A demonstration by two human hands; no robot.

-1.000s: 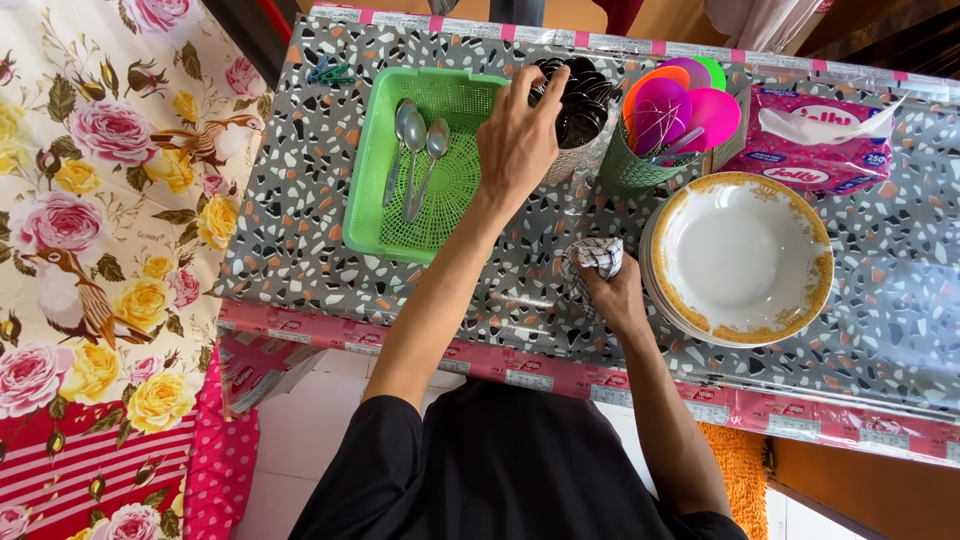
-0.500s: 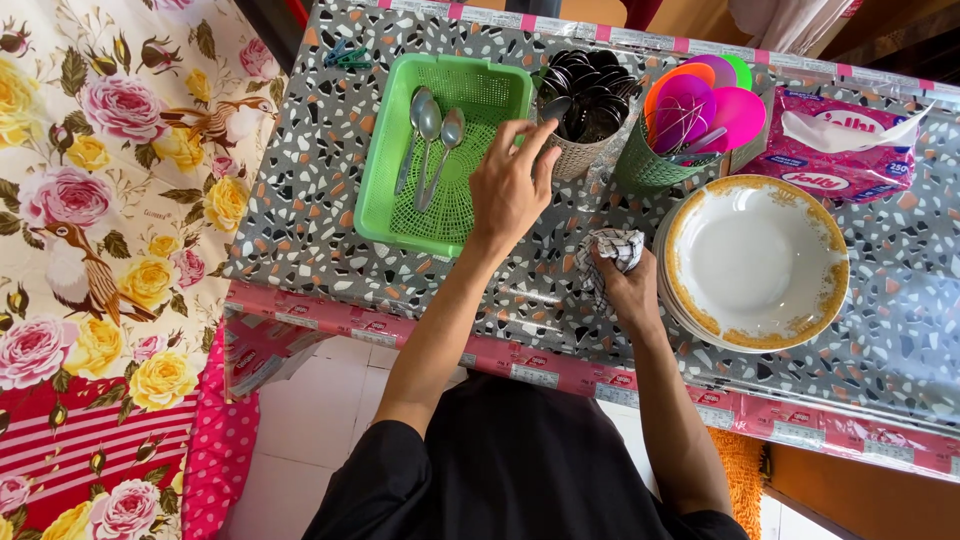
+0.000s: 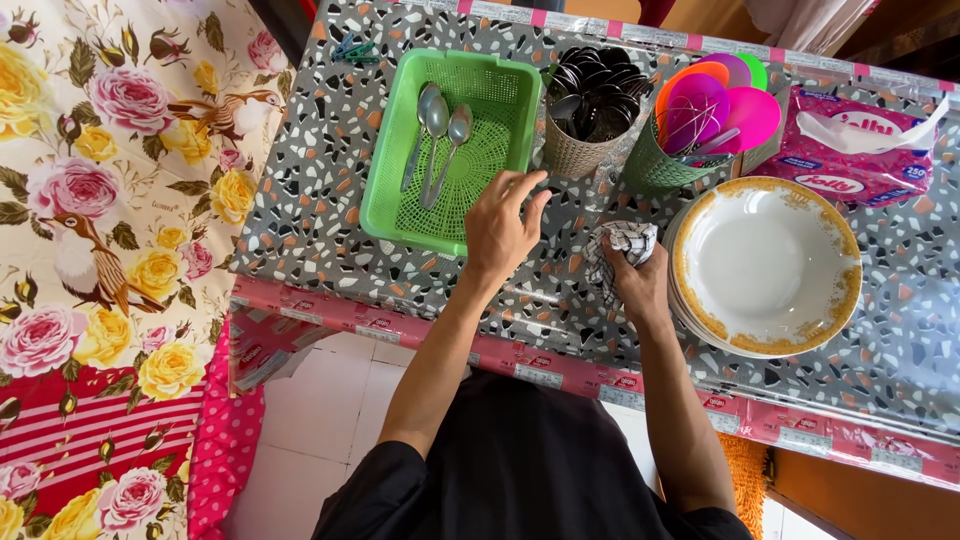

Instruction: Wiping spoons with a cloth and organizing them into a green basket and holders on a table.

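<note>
Head view: left hand (image 3: 503, 222) flat on the counter (image 3: 310, 200), grip loose, empty, fingertips at the green basket (image 3: 395, 200) edge. Right hand (image 3: 638, 282) grip closed round a checked cloth (image 3: 618, 245), just beside the stacked plates (image 3: 765, 265).

Left hand (image 3: 505, 222) hovers flat with fingers spread; right hand (image 3: 635, 282) is curled in a closed grip.

Bystanders on the speckled table (image 3: 320, 200)

A stack of gold-rimmed white plates (image 3: 765, 265) sits below a pink tissue pack (image 3: 860, 150); a floral cloth (image 3: 110, 250) hangs at the left.
</note>
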